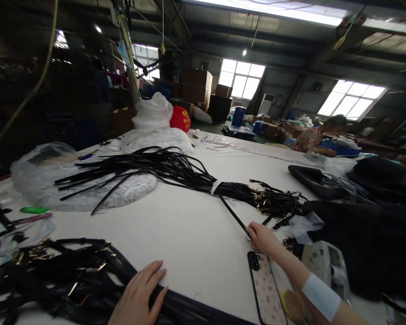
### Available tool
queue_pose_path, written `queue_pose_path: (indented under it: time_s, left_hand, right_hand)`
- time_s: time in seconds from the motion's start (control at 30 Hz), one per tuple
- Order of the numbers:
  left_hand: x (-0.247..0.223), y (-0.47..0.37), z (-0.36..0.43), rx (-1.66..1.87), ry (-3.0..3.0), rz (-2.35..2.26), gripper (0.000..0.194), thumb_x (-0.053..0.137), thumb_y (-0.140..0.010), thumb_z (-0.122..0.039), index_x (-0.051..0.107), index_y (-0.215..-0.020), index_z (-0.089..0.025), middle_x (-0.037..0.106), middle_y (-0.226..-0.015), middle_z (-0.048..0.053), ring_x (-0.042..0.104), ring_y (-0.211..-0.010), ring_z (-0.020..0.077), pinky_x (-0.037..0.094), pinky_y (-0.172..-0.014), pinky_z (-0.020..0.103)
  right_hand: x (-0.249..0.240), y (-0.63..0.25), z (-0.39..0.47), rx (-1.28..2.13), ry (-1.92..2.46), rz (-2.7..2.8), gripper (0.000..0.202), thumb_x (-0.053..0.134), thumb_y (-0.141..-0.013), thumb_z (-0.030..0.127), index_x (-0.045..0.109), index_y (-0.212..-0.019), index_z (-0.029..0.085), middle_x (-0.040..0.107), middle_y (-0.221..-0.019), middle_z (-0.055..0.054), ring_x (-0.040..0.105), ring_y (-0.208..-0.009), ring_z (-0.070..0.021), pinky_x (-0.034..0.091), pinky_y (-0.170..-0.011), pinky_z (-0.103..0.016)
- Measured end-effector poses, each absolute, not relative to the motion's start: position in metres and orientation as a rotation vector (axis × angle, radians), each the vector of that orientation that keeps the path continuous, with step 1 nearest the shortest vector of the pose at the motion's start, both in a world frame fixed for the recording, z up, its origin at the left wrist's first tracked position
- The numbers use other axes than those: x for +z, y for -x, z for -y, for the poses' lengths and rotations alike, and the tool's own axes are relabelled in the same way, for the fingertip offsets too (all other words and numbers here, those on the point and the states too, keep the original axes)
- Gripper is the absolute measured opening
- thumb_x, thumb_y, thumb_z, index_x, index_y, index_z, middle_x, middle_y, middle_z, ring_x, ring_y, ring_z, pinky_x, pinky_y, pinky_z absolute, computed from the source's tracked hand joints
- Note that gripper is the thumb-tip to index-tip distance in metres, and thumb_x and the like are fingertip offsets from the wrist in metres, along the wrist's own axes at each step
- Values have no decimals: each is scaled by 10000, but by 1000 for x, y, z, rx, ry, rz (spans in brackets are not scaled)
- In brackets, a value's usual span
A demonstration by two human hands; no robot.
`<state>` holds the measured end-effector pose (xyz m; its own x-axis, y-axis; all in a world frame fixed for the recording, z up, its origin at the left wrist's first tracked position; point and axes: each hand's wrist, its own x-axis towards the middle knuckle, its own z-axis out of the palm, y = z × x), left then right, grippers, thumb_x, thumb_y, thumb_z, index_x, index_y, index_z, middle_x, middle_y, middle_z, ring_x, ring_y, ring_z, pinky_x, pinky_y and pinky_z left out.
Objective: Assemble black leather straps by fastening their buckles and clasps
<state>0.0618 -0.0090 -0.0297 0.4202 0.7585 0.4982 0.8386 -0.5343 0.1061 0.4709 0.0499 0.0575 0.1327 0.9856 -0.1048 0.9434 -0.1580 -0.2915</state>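
My right hand [262, 238] is closed on a thin black strap [234, 214], which slants up to a bundle of black straps [182, 174]. A white band [215, 187] wraps that bundle, and gold-coloured metal clasps [264, 203] cluster at its right end. Stretched out flat, the fingers of my left hand [140, 293] rest on a thicker heap of black straps [88, 284] along the near edge. Gold metal fittings show among these straps at the left. A phone in a patterned case [268, 289] lies just below my right hand.
Clear plastic bags [128, 192] sit under and behind the bundle on the white table [189, 234]. A pale device [325, 264], black fabric [358, 234] and a yellow tape roll [292, 304] are at right. Another person [311, 137] sits at the far right.
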Motion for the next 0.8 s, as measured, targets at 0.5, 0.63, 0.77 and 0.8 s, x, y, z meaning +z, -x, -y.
queue_pose_path:
  time_s: [0.5,0.63,0.77,0.8]
  left_hand:
    - [57,-189,67,-382,3660,725,337,377,-989,-377,640,-875,-200,666,-836,42,602,-814,194,468,-779,318]
    - [57,-179,65,-189,3697,644,341,417,-978,-418,639,-831,-206,666,-791,21,601,-766,175,441,-727,280]
    - [70,-162,59,-171,3632,701,363,388,-982,-424,656,-855,-216,683,-812,22,616,-790,181,444,-759,281]
    - [73,-154,53,-184,3602,774,375,384,-978,-441,663,-862,-219,690,-823,24,622,-797,183,448,-768,281]
  right_hand:
    - [92,-424,170,2043,1438,1307,391,494,-901,569,487,-819,187,623,-628,18,564,-484,-94,429,-488,-197]
    - [87,-452,188,2009,1511,1286,437,592,-826,600,554,-820,165,476,-551,79,389,-445,-49,315,-443,-167]
    - [84,-487,197,1725,1837,1399,395,621,-817,553,612,-810,158,479,-591,64,390,-514,-62,318,-493,-184]
    - [82,-502,199,1640,1935,1410,390,611,-821,550,608,-794,161,478,-585,62,384,-511,-67,306,-488,-191]
